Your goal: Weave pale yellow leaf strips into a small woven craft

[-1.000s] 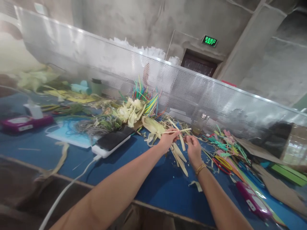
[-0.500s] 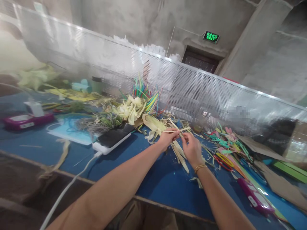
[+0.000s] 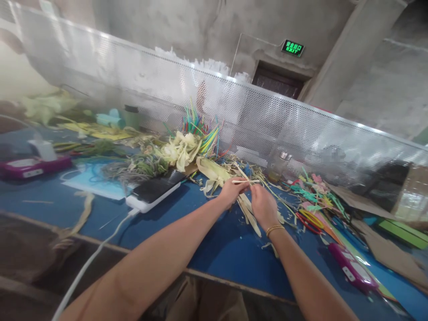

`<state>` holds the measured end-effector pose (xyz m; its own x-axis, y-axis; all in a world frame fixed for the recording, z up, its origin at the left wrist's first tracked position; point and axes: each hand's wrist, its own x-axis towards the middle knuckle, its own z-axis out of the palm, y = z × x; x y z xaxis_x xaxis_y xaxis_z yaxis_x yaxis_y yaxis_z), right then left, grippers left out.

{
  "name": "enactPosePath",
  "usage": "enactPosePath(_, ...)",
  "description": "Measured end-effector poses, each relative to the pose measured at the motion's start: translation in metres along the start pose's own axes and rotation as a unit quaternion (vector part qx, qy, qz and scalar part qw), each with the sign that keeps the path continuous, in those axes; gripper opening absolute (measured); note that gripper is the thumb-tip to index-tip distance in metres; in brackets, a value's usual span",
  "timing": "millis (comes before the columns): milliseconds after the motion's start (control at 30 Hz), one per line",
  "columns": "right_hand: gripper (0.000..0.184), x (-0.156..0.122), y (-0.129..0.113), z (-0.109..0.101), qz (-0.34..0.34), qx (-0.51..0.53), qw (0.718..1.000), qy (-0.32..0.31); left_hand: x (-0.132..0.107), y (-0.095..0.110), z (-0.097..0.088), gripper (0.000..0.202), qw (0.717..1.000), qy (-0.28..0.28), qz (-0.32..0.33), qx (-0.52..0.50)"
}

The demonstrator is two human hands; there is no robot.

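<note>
Fingers of the left hand (image 3: 231, 192) pinch crossed, narrow, pale-yellow, husk-like strips (image 3: 241, 170) above the blue tabletop (image 3: 230, 254); the right hand (image 3: 265, 206) has moved in beside them, bringing both hands to the crossing. Its fingertips are hidden, so I cannot tell its grip. Beyond, a clear, silver-lidded jar (image 3: 280, 166) blurs against the perforated metal screen (image 3: 301, 129).
</note>
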<state>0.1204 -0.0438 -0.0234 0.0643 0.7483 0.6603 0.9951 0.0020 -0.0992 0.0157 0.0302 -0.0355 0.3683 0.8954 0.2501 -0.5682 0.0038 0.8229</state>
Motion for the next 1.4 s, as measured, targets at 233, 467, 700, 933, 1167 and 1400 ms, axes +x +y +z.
enactPosePath(233,0.034,0.0,-0.001,-0.001,0.013,0.071,0.997,0.023,0.0,-0.001,-0.001,0.034,0.999,-0.039,-0.014,-0.01)
enactPosePath(467,0.036,-0.001,-0.002,-0.005,0.012,0.05,0.999,0.017,0.003,-0.003,-0.005,0.038,0.996,-0.038,-0.058,-0.059)
enactPosePath(700,0.032,-0.001,-0.006,-0.013,0.047,-0.007,0.999,0.018,0.005,0.0,-0.005,0.036,0.996,-0.029,-0.06,-0.055)
enactPosePath(933,0.033,-0.002,-0.006,-0.015,0.007,-0.005,1.0,0.028,0.001,0.0,-0.003,0.036,0.996,-0.033,-0.065,-0.049)
enactPosePath(1167,0.033,-0.002,-0.006,-0.013,0.043,0.029,0.998,0.019,0.0,0.0,-0.005,0.034,0.996,-0.056,-0.059,-0.028)
enactPosePath(1400,0.033,-0.004,-0.008,-0.012,0.039,0.018,0.999,-0.011,0.002,-0.001,-0.004,0.036,0.998,-0.024,-0.054,-0.03)
